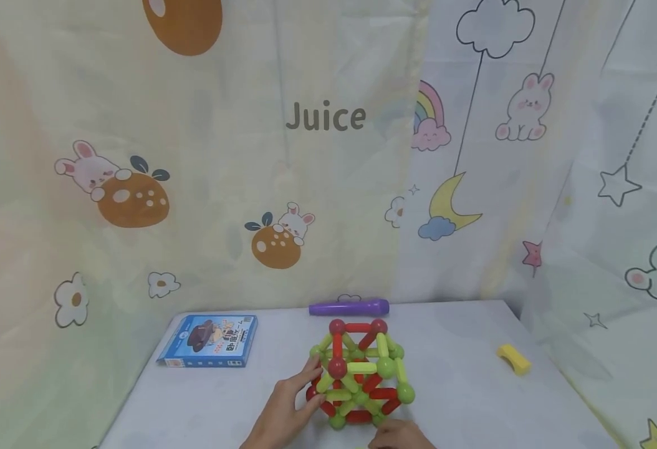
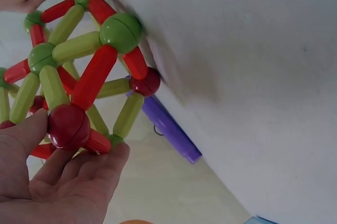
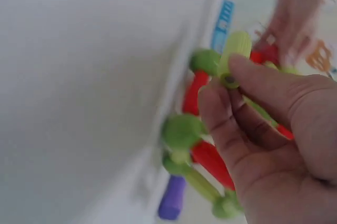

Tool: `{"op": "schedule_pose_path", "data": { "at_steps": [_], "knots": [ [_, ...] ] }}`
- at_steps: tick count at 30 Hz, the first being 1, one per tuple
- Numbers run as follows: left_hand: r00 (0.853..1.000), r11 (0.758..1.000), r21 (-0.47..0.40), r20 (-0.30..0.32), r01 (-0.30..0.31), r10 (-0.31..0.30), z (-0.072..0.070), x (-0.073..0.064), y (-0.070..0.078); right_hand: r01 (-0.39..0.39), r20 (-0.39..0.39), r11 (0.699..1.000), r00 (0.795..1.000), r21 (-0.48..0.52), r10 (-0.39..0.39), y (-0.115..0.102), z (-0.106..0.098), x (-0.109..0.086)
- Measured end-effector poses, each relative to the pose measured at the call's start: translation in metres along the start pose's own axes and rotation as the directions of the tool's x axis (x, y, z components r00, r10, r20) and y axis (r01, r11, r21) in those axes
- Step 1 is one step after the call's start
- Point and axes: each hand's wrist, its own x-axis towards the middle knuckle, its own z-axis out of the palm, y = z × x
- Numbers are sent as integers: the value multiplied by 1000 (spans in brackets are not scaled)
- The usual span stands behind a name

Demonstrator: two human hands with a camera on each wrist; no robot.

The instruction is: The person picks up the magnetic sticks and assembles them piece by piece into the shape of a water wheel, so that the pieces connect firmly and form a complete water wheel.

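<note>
A frame of magnetic rods and balls (image 1: 361, 368), in red, green and yellow-green, stands on the white table before me. My left hand (image 1: 289, 399) holds its left side. In the left wrist view, the thumb and fingers spread around a red ball (image 2: 69, 126) at a corner of the frame. My right hand (image 1: 400, 435) is low at the near right of the frame. Between its thumb and fingertips it pinches a yellow-green rod (image 3: 235, 50), seen in the right wrist view, with a dark round spot at its end. The rod overlaps the frame there.
A blue illustrated box (image 1: 211, 343) lies at the back left of the table. Behind the frame, a purple stick (image 1: 349, 307) with a wider end lies along the back edge. A small yellow arched block (image 1: 514, 360) is at the right. Printed curtains surround the table.
</note>
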Motion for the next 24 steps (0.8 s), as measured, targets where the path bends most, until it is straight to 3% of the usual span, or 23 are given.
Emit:
{"op": "schedule_pose_path", "data": {
  "at_steps": [4, 7, 10, 14, 19, 22, 24],
  "knots": [
    [1000, 1000, -11, 9, 18, -18, 0, 0, 1, 75, -125, 997, 990, 25, -71, -12, -43, -15],
    [1000, 1000, -19, 8, 20, -20, -1, 0, 1, -17, -286, 1000, 958, -6, 15, -28, -70, -22],
    [1000, 1000, -20, -2, 4, -4, -2, -1, -1, -106, -414, 993, 907, -60, 72, -32, -83, -24],
    [1000, 1000, -19, -8, -18, 18, -1, 0, -3, -123, -512, 989, 857, -85, 62, -28, -83, -21],
    [1000, 1000, -9, -6, -13, 13, 1, 0, -3, -146, -582, 987, 809, -64, 82, -20, -74, -13],
    [1000, 1000, -1, -6, -6, 6, 2, 0, -2, -167, -612, 984, 785, -56, 98, -19, -70, -10],
    [1000, 1000, -3, -5, -2, 2, 2, 0, -2, -177, -616, 984, 779, -38, 116, -20, -68, -9]
  ]
}}
